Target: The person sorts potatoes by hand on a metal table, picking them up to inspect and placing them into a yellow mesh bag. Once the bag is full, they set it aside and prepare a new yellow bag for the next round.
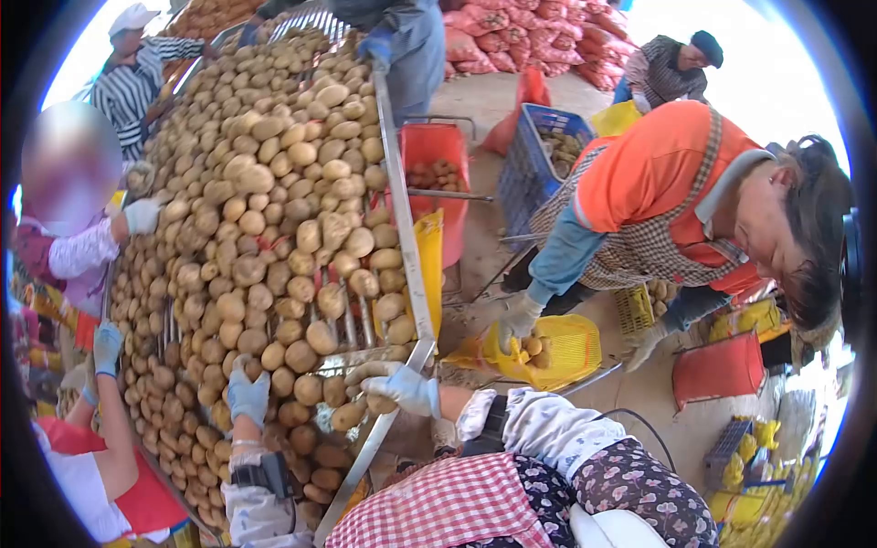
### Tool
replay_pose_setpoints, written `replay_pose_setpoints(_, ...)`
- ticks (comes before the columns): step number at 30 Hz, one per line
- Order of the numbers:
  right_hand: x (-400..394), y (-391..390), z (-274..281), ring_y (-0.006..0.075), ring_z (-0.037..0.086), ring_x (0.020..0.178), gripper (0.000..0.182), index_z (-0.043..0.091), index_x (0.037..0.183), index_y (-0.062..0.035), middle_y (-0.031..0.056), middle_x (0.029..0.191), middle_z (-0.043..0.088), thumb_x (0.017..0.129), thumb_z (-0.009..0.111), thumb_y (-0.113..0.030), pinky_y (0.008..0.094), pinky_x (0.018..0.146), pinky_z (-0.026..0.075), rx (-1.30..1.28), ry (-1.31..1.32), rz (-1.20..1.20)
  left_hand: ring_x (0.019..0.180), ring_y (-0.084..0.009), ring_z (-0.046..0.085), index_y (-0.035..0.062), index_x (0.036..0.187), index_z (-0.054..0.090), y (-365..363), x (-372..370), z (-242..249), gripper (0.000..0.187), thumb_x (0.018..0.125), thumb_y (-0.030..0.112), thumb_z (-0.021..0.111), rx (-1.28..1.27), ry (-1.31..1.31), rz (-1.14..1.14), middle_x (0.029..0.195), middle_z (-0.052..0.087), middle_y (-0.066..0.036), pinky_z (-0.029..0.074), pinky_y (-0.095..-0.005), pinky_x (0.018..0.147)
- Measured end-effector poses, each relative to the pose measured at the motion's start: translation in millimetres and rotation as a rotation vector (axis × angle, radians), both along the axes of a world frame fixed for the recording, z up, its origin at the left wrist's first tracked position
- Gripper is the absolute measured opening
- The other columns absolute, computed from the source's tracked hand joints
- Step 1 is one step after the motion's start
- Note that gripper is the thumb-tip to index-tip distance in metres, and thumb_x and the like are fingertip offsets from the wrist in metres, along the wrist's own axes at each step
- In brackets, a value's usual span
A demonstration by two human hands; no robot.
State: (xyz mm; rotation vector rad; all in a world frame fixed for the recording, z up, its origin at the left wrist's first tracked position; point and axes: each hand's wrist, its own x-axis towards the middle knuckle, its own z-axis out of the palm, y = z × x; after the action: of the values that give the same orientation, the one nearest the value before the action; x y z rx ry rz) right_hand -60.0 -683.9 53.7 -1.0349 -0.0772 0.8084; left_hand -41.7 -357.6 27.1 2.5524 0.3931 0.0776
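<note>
Both my hands wear pale blue gloves with dirty fingertips. My left hand [248,395] reaches into the heap on the sorting table, its fingers curled around a potato [252,369]. Close to the table's metal side rail [408,219], my right hand [406,390] is closed on a potato [380,404], which shows beneath the fingers. Loose brown potatoes [228,306] cover the table around both hands. Between some of them, metal rollers [350,324] show near my right hand.
Across the rail, a person in an orange shirt [649,173] bends over a yellow mesh bag [571,352] holding potatoes. A red bin [437,215] and a blue crate [534,173] stand beside the table. Other gloved workers line its far and left sides. Red sacks [539,36] are piled behind.
</note>
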Motion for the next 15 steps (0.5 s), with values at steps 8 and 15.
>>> replay_pose_setpoints(8, 14.9, 1.0, 17.8, 0.0108, 0.055, 0.102, 0.038, 0.051, 0.127, -0.006, 0.004, 0.115, 0.06, 0.092, 0.061, -0.014, 0.0261, 0.088, 0.045, 0.251, 0.095, -0.047, 0.126, -0.0315, 0.044, 0.0011, 0.142, 0.035, -134.2, -38.4, 89.3, 0.064, 0.086, 0.019, 0.062, -0.518, -0.169, -0.537, 0.139, 0.042, -0.018, 0.035, -0.0427, 0.106)
replay_pose_setpoints(15, 27.1, -16.2, 53.1, 0.0113, 0.055, 0.101, 0.053, 0.043, 0.134, -0.0089, 0.0022, 0.112, 0.056, 0.087, 0.068, -0.009, 0.0258, 0.089, 0.047, -0.092, -0.317, -0.236, 0.137, -0.0428, 0.024, 0.0042, 0.144, 0.034, -61.5, -93.3, 53.5, 0.072, 0.083, 0.031, 0.062, 0.355, -0.186, -0.164, 0.145, 0.034, -0.023, 0.018, -0.0524, 0.113)
